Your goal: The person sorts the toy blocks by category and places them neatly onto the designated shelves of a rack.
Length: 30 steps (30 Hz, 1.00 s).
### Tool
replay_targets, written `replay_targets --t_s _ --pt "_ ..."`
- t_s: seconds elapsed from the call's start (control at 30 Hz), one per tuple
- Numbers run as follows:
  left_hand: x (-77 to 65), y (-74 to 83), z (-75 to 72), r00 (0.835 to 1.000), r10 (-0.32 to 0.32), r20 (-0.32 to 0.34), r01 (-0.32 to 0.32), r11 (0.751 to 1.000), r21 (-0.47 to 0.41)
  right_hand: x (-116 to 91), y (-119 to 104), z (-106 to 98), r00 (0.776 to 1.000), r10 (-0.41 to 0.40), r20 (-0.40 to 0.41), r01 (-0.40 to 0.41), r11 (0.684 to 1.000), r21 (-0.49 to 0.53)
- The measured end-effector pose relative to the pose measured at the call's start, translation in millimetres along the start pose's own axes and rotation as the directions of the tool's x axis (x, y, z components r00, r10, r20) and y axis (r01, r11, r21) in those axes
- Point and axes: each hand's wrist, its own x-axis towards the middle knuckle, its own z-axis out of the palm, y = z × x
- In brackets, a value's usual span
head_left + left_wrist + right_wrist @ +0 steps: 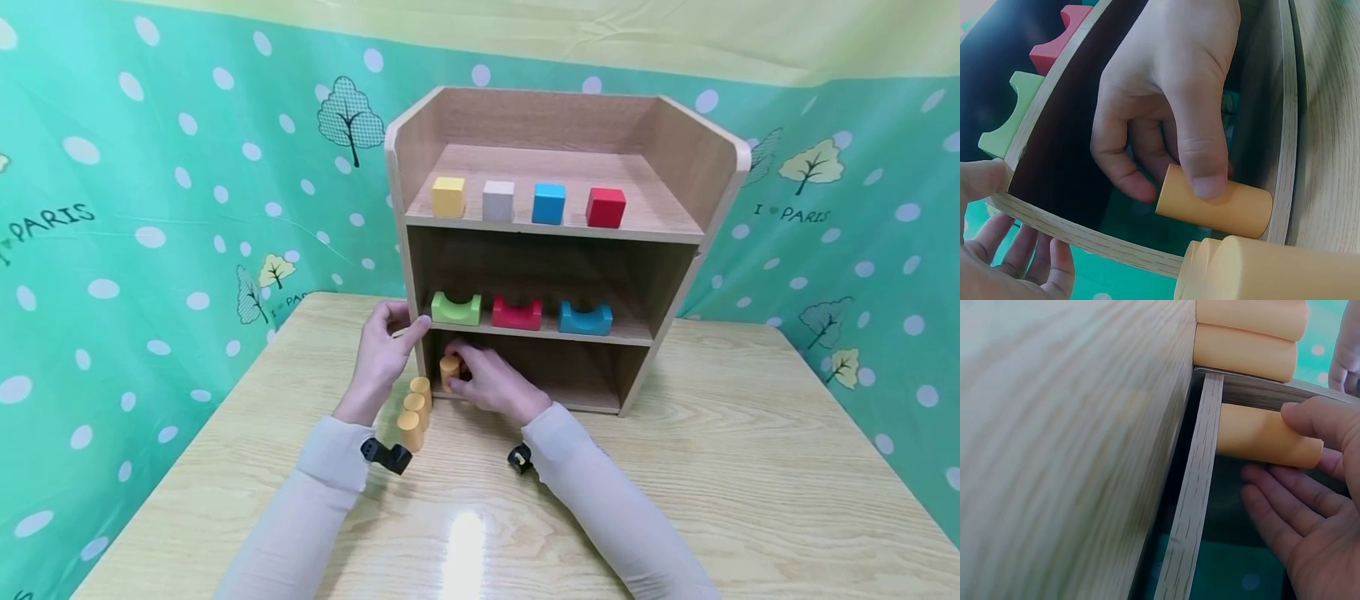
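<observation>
My left hand holds the left side panel of a wooden shelf unit, its thumb on the front edge and its fingers on the outer side. On the bottom shelf, beside that panel, an orange-yellow wooden cylinder stands upright. My right hand pinches it near its top, the thumb lying on its side. Its lower end meets the shelf board. Just outside the unit's front left corner, three matching cylinders stand upright in a row on the table, next to my left forearm.
Yellow, white, blue and red cubes line the top shelf. The middle shelf bears green, red and blue notched blocks. A patterned green curtain hangs behind the wooden table.
</observation>
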Motion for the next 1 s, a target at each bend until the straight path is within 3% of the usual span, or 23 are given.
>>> replay_targets --t_s 0.77,1.0 --pt "1.5 -0.9 0.8 1.000 -0.001 -0.003 0.001 1.000 -0.006 -13.3 -3.3 -9.0 0.998 -0.028 -0.064 0.025 0.999 -0.044" --pt "0.7 -1.2 -0.1 1.000 0.003 0.003 -0.003 1.000 -0.002 -15.1 -11.4 -13.7 0.994 -0.077 -0.071 0.073 0.996 -0.053"
